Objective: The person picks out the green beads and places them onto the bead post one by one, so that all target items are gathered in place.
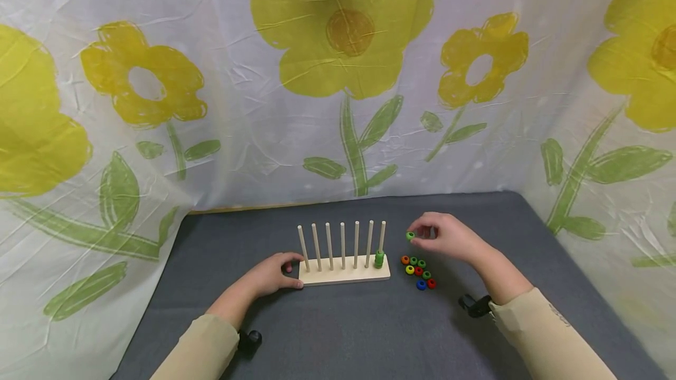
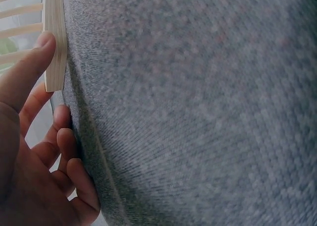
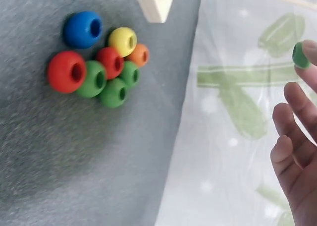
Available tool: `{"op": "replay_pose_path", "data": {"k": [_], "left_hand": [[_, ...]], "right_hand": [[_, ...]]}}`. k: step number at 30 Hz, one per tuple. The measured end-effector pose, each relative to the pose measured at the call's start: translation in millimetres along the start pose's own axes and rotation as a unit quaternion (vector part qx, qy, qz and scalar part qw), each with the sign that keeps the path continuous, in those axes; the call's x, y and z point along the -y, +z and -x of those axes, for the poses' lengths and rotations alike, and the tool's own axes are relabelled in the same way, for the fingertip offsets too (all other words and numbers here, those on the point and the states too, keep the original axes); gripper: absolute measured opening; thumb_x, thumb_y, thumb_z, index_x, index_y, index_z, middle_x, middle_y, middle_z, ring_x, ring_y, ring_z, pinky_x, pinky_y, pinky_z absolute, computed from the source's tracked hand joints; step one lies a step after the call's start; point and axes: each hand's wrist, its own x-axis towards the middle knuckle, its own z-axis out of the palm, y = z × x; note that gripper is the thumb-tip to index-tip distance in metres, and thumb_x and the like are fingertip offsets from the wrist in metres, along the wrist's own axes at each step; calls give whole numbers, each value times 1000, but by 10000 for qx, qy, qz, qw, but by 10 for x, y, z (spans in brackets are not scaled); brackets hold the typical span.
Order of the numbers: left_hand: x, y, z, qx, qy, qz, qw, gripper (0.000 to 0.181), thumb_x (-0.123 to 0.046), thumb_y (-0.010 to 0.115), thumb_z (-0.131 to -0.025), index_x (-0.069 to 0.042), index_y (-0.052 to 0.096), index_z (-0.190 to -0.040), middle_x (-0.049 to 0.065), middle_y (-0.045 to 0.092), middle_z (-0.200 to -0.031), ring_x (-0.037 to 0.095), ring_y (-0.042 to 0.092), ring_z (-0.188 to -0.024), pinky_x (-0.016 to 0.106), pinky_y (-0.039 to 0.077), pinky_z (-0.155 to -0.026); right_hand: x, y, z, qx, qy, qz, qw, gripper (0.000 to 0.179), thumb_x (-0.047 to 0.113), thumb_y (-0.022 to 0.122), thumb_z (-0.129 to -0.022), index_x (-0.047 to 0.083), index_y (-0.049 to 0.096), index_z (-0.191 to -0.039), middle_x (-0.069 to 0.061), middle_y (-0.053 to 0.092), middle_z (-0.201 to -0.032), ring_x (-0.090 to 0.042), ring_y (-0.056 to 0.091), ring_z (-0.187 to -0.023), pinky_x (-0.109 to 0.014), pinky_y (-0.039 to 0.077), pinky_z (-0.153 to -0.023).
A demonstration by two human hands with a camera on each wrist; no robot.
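A pale wooden peg board (image 1: 343,276) with a row of several upright pegs stands on the grey cloth. My left hand (image 1: 266,276) holds its left end, the thumb at the front edge and a finger behind. Stacked green beads (image 1: 379,259) sit low on the rightmost peg. To the right of the board, my right hand (image 1: 446,236) pinches a green bead (image 1: 410,236) between thumb and fingertip, raised above the cloth. Below that hand lies a cluster of loose beads: a blue bead (image 3: 79,29), a yellow bead (image 3: 120,41), an orange bead (image 3: 140,55), two red and several green.
A grey cloth (image 1: 348,333) covers the table. White sheeting (image 1: 232,133) printed with yellow flowers hangs behind and on both sides. Dark wrist-worn devices show at the left wrist (image 1: 249,342) and the right wrist (image 1: 475,306).
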Motion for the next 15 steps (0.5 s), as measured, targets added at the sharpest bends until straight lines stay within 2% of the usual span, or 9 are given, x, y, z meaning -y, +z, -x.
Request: {"op": "replay_pose_path", "data": {"k": [15], "left_hand": [[-24,-22,4,62,50,42,10000,60,-37,86,-77,-23,62,-130,0,50,-92,17,47,-82,38,37,-72]], "right_hand": [[270,-96,-152,-281,-236,-21,9993,17,19,76,-89,22,72,-106,11,61,-92,-11,54,-81,-30,47,-69]]}}
